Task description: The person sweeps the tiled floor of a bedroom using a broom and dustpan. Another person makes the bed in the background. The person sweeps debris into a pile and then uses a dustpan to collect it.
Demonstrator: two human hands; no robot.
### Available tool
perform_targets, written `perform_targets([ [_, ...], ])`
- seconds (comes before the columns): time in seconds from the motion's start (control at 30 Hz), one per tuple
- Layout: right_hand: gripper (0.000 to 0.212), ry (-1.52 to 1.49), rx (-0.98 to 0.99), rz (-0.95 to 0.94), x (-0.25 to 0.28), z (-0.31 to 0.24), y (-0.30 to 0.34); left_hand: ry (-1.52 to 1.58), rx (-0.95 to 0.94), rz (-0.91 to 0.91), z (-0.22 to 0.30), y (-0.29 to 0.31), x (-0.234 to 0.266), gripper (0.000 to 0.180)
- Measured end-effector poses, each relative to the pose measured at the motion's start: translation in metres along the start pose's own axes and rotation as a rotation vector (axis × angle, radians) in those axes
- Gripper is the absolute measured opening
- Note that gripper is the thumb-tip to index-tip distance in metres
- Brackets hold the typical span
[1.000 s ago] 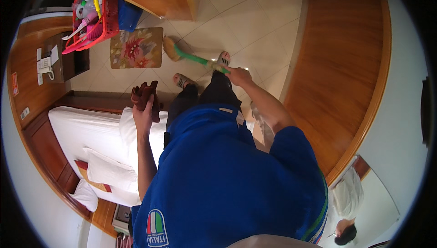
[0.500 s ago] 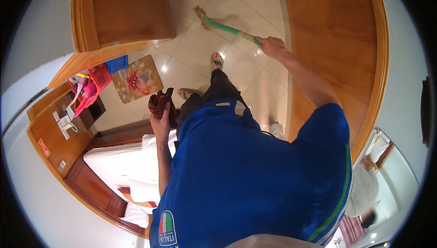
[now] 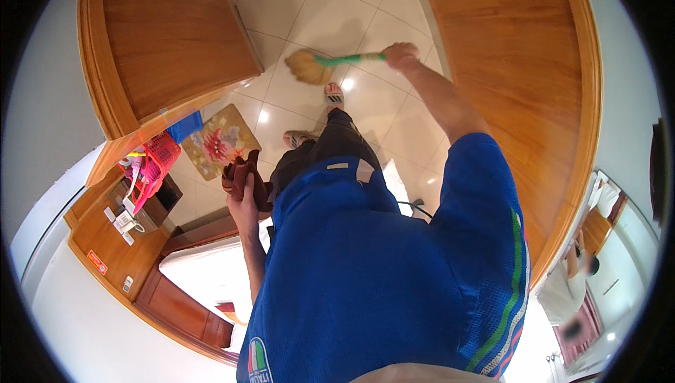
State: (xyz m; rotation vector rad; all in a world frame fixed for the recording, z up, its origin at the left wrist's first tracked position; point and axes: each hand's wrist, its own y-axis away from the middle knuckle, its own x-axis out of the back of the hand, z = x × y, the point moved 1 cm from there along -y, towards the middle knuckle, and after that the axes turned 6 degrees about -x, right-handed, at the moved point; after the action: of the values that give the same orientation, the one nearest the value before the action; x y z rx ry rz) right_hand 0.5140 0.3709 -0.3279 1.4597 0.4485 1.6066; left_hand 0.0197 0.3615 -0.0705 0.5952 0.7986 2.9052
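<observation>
the right hand (image 3: 402, 56), far and right of centre, wraps its fingers round the green handle of a short broom (image 3: 354, 58); the broom's straw head lies left over pale floor tiles (image 3: 337, 11). at left, the left hand (image 3: 243, 207) clasps a crumpled red-brown bundle (image 3: 241, 175), thumb on top, other fingers mostly hidden. a green-white-red badge (image 3: 258, 360) marks the blue shirt (image 3: 365, 263), near left; an orange-red label (image 3: 97, 262), far left, is too small to read.
</observation>
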Motion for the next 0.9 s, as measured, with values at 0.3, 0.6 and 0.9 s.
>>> perform_targets([
  [0.3, 0.042, -0.217, -0.079, 0.145, 0.046, 0.001, 0.081, 0.055, -0.065, -0.133, -0.01, -0.018, 0.013, 0.038],
  [0.6, 0.024, -1.623, -0.385, -0.531, -0.144, -0.042, 0.298, 0.07, -0.159, -0.361, -0.023, -0.07, 0.042, 0.038],
  [0.9, 0.013, -2.506, -0.582, -0.646, -0.204, -0.124, 0.348, 0.08, -0.156, -0.453, -0.019, -0.105, 0.027, 0.038],
])
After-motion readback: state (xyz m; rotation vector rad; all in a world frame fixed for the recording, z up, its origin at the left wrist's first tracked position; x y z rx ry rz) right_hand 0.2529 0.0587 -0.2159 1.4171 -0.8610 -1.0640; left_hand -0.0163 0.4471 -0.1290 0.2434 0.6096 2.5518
